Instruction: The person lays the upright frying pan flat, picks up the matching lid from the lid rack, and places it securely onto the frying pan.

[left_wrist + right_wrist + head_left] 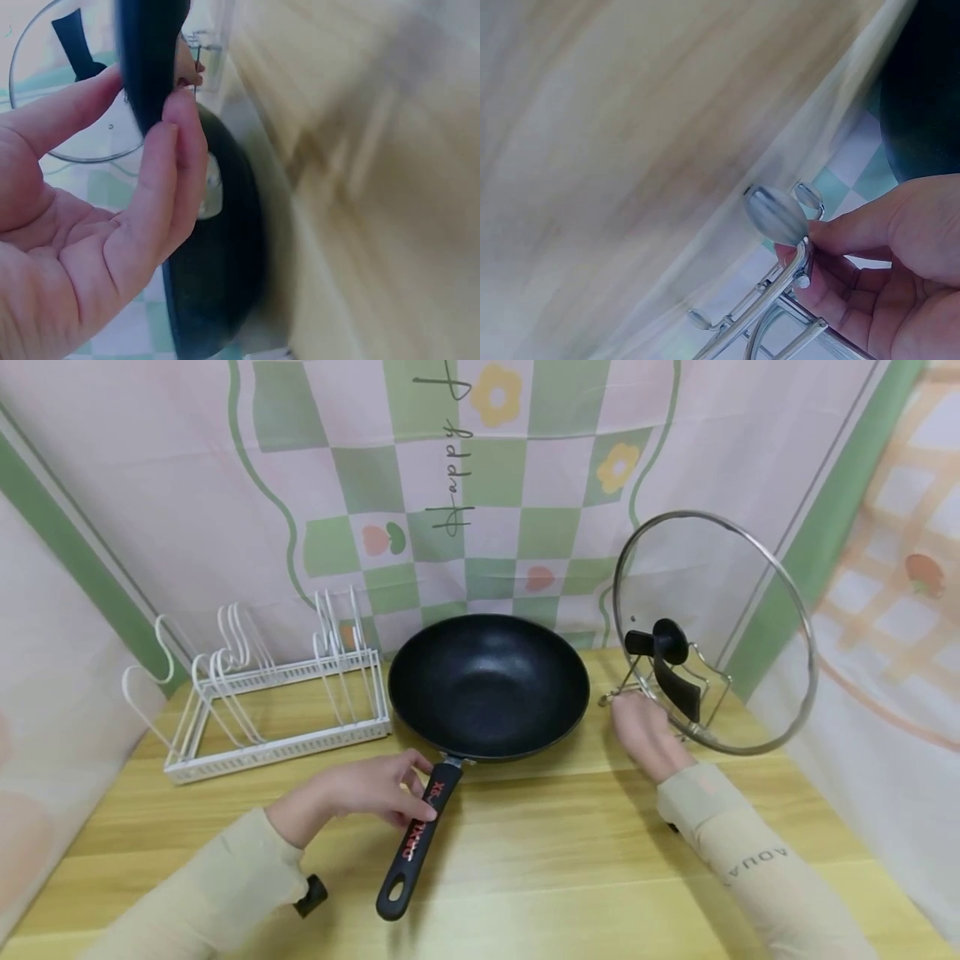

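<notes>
A black wok (487, 685) is at the middle of the wooden table, its handle (402, 868) pointing toward me. My left hand (378, 789) holds that handle between thumb and fingers; the left wrist view shows the fingertips (180, 112) against its underside. On the right, a large glass lid (808, 643) with a metal rim and black knob (670, 642) leans upright in a wire lid stand (723, 689). My right hand (648, 735) pinches the stand's near left corner. In the right wrist view, thumb and fingers grip the metal rod beside a rounded foot (776, 215).
A white dish rack (277, 749) with upright wire loops stands left of the wok, close to its rim. Behind the table hangs a checked curtain (491, 485), with more fabric along both sides.
</notes>
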A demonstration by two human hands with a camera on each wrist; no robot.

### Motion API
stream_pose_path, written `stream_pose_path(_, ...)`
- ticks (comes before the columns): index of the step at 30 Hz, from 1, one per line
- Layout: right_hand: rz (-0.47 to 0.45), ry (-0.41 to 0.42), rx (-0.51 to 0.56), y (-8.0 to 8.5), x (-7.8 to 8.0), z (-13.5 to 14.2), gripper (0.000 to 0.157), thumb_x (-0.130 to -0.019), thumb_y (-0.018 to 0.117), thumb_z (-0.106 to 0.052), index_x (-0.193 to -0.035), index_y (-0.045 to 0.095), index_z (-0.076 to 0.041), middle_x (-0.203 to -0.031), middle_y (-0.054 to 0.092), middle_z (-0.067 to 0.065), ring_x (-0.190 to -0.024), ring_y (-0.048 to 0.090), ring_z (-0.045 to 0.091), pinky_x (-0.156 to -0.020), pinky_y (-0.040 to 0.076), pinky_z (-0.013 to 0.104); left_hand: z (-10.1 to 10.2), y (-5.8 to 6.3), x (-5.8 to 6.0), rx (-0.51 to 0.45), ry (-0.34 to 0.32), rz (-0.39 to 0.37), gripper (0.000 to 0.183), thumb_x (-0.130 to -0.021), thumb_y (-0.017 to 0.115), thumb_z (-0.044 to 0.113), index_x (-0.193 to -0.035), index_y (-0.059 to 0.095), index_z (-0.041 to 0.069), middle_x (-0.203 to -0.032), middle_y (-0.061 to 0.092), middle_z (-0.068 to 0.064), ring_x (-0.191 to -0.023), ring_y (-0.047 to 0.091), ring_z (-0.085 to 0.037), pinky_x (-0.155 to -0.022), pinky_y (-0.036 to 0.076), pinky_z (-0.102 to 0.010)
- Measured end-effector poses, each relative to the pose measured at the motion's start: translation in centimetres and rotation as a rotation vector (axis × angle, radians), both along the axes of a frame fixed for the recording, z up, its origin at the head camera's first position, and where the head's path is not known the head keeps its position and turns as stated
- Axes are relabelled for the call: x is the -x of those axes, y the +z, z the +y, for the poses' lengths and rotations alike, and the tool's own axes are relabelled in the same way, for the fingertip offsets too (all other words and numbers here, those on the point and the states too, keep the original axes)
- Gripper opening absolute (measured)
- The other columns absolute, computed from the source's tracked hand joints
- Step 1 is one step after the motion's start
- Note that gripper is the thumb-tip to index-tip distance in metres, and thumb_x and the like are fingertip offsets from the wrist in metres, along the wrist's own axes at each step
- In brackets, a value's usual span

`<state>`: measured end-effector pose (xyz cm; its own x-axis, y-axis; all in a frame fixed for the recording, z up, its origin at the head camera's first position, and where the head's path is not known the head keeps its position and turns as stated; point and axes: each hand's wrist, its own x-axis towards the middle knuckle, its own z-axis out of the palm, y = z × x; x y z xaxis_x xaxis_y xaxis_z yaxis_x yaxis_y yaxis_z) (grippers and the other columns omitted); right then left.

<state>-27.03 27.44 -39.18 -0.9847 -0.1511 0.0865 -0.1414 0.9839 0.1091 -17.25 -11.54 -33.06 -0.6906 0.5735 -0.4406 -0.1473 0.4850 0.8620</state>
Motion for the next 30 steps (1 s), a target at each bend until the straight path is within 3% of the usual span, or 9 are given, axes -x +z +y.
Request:
stream_pose_path(5, 0.002, -0.002, -0.009, 0.1, 0.0, -0.1, 0.007, -0.081, 0.059, 0.014, -0.077, 0.063, 0.012, -0.069, 0.062, 0.020, -0.063, 0.063, 0.030, -0.053, 0.052, 0.035, 0.2, 1.6, 1.2, 0.088, -0.093, 0.114, 0.058, -0.097, 0.070, 0.010, -0.141, 0.037, -0.008, -0.095, 0.065, -0.012, -0.078, 0.067, -0.024, -0.079, 0.056, -0.033)
stream_pose_path(9, 0.012, 0.015, -0.032, 0.1, 0.0, 0.0, 0.007, -0.080, 0.058, 0.014, -0.077, 0.064, 0.012, -0.069, 0.062, 0.019, -0.062, 0.063, 0.030, -0.052, 0.052, 0.034, 1.1, 2.6, 2.1, 0.109, -0.120, 0.176, 0.055, -0.100, 0.067, 0.013, -0.142, 0.039, -0.006, -0.091, 0.067, -0.011, -0.079, 0.067, -0.023, -0.081, 0.056, -0.033)
stream_pose_path(19, -0.005, -0.005, -0.023, 0.0, 0.0, -0.1, 0.007, -0.082, 0.059, 0.015, -0.078, 0.065, 0.011, -0.068, 0.061, 0.020, -0.061, 0.063, 0.031, -0.052, 0.053, 0.037, 5.4, 4.1, 4.3, -0.001, -0.113, 0.261, 0.038, -0.103, 0.062, 0.014, -0.137, 0.052, 0.002, -0.103, 0.067, -0.011, -0.088, 0.069, -0.020, -0.081, 0.057, -0.032)
stream_pose_path(24, -0.011, -0.015, -0.024, 0.2, 0.1, -0.1, 0.010, -0.086, 0.058, 0.014, -0.078, 0.063, 0.012, -0.069, 0.061, 0.022, -0.061, 0.064, 0.033, -0.052, 0.055, 0.040, 7.9, 4.5, 5.3, -0.083, -0.085, 0.215, 0.033, -0.103, 0.061, 0.014, -0.134, 0.056, 0.003, -0.108, 0.067, -0.010, -0.092, 0.069, -0.021, -0.085, 0.057, -0.032)
stream_pose_path(30, -0.050, -0.030, 0.013, 0.4, 0.4, -0.2, 0.008, -0.089, 0.057, 0.012, -0.085, 0.064, 0.013, -0.076, 0.063, 0.026, -0.067, 0.065, 0.036, -0.056, 0.057, 0.044, 10.4, 4.7, 5.9, -0.175, -0.024, 0.107, 0.030, -0.105, 0.058, 0.012, -0.133, 0.058, 0.003, -0.123, 0.064, -0.021, -0.092, 0.068, -0.020, -0.086, 0.057, -0.031)
